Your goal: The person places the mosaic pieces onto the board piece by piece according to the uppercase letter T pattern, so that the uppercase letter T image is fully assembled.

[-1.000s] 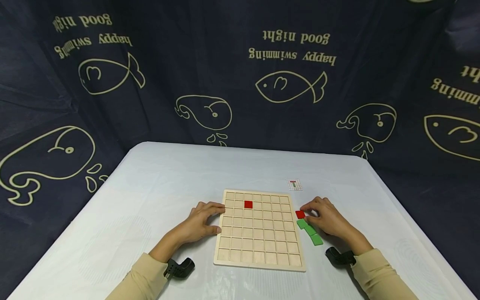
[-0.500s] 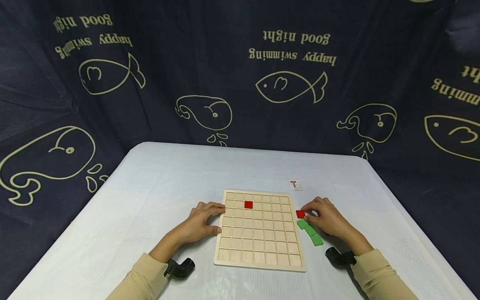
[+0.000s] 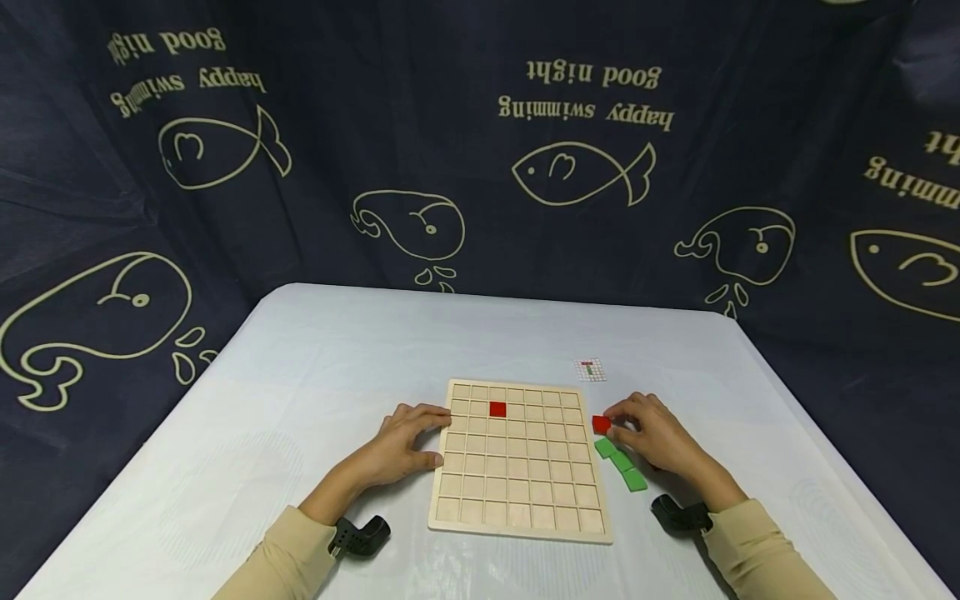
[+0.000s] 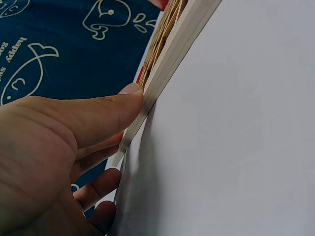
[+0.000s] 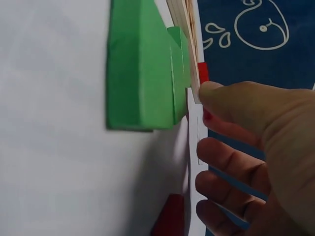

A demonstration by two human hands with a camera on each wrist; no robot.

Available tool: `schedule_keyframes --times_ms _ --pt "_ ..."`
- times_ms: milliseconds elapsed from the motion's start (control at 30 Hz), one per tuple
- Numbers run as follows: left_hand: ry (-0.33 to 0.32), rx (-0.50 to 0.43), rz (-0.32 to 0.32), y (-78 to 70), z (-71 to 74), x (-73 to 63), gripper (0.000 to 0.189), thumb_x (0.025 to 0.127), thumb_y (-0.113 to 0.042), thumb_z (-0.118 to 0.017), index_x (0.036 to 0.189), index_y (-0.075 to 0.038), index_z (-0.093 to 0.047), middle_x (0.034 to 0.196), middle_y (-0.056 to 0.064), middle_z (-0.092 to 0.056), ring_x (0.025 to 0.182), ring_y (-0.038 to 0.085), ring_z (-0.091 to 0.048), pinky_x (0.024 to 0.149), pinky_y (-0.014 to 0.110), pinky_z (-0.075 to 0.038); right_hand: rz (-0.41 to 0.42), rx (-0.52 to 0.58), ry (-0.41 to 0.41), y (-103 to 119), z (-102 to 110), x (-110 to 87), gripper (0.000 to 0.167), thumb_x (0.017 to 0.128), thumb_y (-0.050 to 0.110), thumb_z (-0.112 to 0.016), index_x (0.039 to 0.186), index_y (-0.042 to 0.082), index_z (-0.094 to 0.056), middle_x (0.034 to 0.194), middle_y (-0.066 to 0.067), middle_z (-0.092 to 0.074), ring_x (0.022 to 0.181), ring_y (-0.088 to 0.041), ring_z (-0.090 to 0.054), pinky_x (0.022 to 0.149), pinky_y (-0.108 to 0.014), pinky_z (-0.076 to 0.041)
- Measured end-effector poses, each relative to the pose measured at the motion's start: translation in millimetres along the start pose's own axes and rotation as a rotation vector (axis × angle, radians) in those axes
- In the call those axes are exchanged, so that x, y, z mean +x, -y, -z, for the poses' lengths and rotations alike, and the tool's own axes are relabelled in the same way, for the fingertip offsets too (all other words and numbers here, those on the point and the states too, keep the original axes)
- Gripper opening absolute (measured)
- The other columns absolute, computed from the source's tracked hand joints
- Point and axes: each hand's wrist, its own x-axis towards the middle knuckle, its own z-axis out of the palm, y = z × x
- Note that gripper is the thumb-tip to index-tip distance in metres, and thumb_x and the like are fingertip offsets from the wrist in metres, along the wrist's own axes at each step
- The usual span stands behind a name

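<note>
A pale wooden grid board (image 3: 517, 467) lies on the table with one red square tile in a cell of its second row from the far side. My left hand (image 3: 401, 446) rests against the board's left edge, thumb and fingers spread apart; in the left wrist view the thumb (image 4: 113, 110) touches the board's side. Just right of the board, my right hand (image 3: 651, 433) pinches a second red tile (image 3: 601, 425) between thumb and index finger. Several green tiles (image 3: 621, 462) lie below that tile in a slanting row, some touching.
Beyond the board's far right corner lies a small printed grid card (image 3: 590, 369) with red and green marks. In the right wrist view, another red piece (image 5: 170, 216) sits on the white table (image 3: 360, 350), near the green tiles. A dark printed cloth (image 3: 480, 167) hangs behind.
The red tile at my right fingertips has shifted slightly away from me, leaving a wider gap to the green tiles. My left hand and the board look unchanged.
</note>
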Motion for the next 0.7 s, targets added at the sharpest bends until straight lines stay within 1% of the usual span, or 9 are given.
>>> schedule_keyframes --times_ms 167,333,567,700 --pt "-0.003 -0.001 0.006 -0.6 0.0 0.3 0.056 0.080 -0.023 -0.074 0.131 -0.011 -0.055 0.142 0.001 -0.048 0.116 0.019 -0.039 0.092 0.042 -0.025 -0.001 -0.005 -0.005 3.1 1.2 1.2 0.021 0.083 0.021 -0.071 0.103 0.014 -0.070 0.097 -0.001 -0.062 0.090 -0.018 -0.047 0.076 -0.034 -0.038" --pt "-0.002 -0.001 0.012 -0.5 0.1 0.3 0.056 0.080 -0.024 -0.074 0.131 -0.011 -0.055 0.142 0.000 -0.047 0.117 0.019 -0.039 0.091 0.041 -0.025 0.028 0.001 -0.013 7.9 2.7 1.8 0.022 0.083 0.022 -0.072 0.104 0.014 -0.070 0.098 -0.002 -0.062 0.094 -0.019 -0.049 0.081 -0.040 -0.040" --pt "-0.001 -0.002 0.002 0.0 0.4 0.1 0.055 0.080 -0.024 -0.073 0.131 -0.012 -0.055 0.142 0.000 -0.047 0.117 0.019 -0.039 0.090 0.040 -0.025 0.041 0.041 -0.008 17.4 2.4 3.6 0.022 0.083 0.021 -0.071 0.104 0.014 -0.070 0.098 -0.002 -0.061 0.096 -0.019 -0.048 0.081 -0.041 -0.043" --pt "0.004 -0.005 0.006 -0.2 0.6 0.2 0.056 0.081 -0.025 -0.073 0.132 -0.012 -0.055 0.142 0.001 -0.047 0.118 0.020 -0.039 0.091 0.041 -0.025 0.065 0.054 -0.015 22.1 1.3 4.5 0.022 0.084 0.020 -0.070 0.104 0.014 -0.070 0.098 -0.003 -0.061 0.095 -0.019 -0.048 0.080 -0.040 -0.043"
